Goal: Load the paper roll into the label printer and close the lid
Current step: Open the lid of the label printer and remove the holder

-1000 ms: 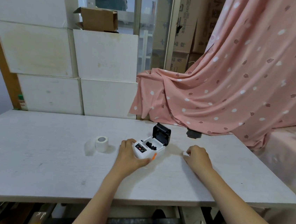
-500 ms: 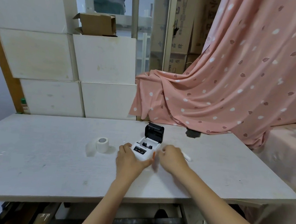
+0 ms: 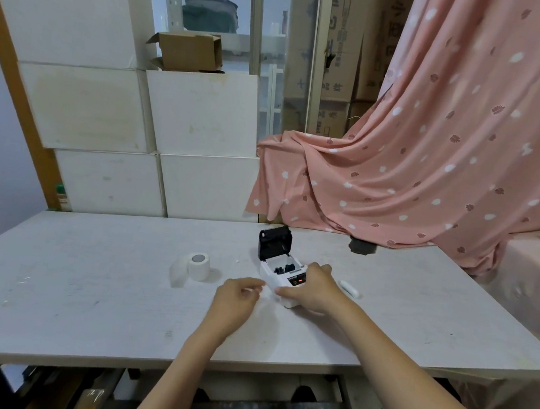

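Nearest, the left hand (image 3: 235, 295) hovers loosely curled and empty above the pale wooden table (image 3: 91, 302). The right hand (image 3: 314, 290) grips the small white label printer (image 3: 282, 280), apparently steadying it for loading. Its black lid (image 3: 274, 242) stands open behind, and the white paper roll (image 3: 198, 265) waits near the left hand.

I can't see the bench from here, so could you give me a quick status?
Right hand holds printer, lid open. Left hand empty. Paper roll on table, unloaded.

Soft, dim daylight comes through the window (image 3: 268, 81) behind. Shadows stay faint. The left hand (image 3: 235, 300) blurs; edges bow outward.
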